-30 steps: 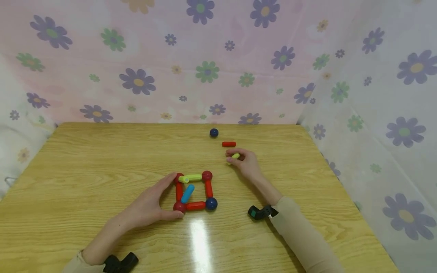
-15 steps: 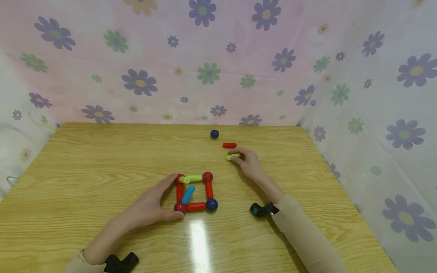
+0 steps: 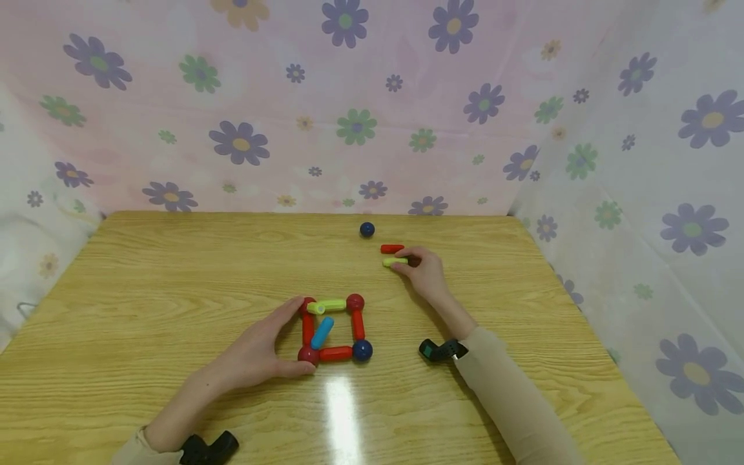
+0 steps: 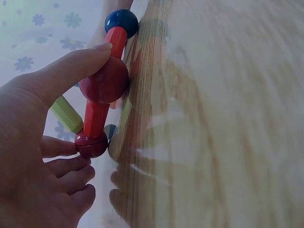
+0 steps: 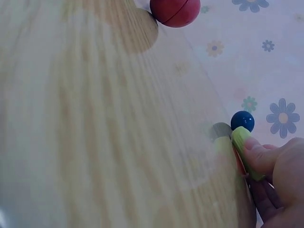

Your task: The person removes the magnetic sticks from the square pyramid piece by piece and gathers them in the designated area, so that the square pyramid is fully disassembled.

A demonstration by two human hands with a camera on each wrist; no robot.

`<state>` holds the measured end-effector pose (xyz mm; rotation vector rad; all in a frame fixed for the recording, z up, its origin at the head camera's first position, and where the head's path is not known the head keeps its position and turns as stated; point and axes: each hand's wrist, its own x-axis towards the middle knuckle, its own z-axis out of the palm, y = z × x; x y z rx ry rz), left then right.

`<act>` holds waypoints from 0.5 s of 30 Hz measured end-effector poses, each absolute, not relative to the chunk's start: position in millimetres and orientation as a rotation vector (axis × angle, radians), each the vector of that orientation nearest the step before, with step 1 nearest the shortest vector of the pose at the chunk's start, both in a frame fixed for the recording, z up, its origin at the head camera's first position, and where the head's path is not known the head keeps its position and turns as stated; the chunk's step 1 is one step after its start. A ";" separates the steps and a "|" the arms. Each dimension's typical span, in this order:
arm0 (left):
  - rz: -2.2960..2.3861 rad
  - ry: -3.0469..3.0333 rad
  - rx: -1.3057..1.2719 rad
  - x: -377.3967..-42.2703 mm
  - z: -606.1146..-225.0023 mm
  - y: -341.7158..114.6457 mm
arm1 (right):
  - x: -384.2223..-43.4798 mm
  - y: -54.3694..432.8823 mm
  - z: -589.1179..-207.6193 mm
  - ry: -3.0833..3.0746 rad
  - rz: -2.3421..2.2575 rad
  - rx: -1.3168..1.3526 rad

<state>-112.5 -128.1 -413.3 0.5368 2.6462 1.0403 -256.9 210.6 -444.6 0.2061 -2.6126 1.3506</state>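
Note:
My left hand (image 3: 252,352) pinches a square of magnetic building rods and balls (image 3: 335,353) along its left side. The thumb presses the near red ball (image 4: 105,80), and the fingertips touch the far red ball (image 4: 91,144). The square has red balls at three corners and a dark blue ball (image 3: 363,351) at the near right. A blue rod (image 3: 323,332) and a yellow-green rod (image 3: 316,308) lean up from its left corners. Farther right, my right hand (image 3: 427,272) pinches a loose yellow-green magnetic rod (image 5: 243,137) between thumb and fingers, low over the table.
A loose red rod (image 3: 391,248) lies just beyond the right hand's fingers. Behind it sits a loose dark blue ball (image 3: 367,229). The wooden table (image 3: 192,271) ends at a flowered cloth (image 3: 279,161) at the back and right side.
The right hand has turned the yellow-green rod from slanted to nearly parallel with the loose red rod, and moved it slightly closer to that rod. The left hand holds its place on the square.

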 end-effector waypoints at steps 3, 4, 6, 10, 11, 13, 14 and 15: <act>1.045 2.647 0.538 -112.3 -413.8 -128.3 | -258.9 209.7 -445.2 -2.604 1.358 0.184; 1.045 2.650 0.542 -112.3 -414.0 -128.4 | -259.2 209.5 -445.2 -2.600 1.366 0.175; 1.045 2.653 0.548 -112.3 -414.1 -128.5 | -259.6 209.8 -445.1 -2.587 1.384 0.163; 1.051 2.658 0.564 -112.2 -414.3 -128.2 | -259.9 212.9 -444.9 -2.567 1.406 0.150; 1.054 2.657 0.565 -112.2 -414.5 -128.1 | -259.5 214.2 -444.7 -2.565 1.410 0.151; 1.058 2.655 0.564 -112.4 -415.0 -127.9 | -258.6 216.8 -444.3 -2.560 1.406 0.141; 1.058 2.653 0.562 -112.6 -415.2 -127.9 | -258.1 218.0 -444.0 -2.558 1.404 0.134; 1.060 2.652 0.559 -112.6 -415.3 -128.0 | -257.7 218.9 -443.5 -2.556 1.400 0.131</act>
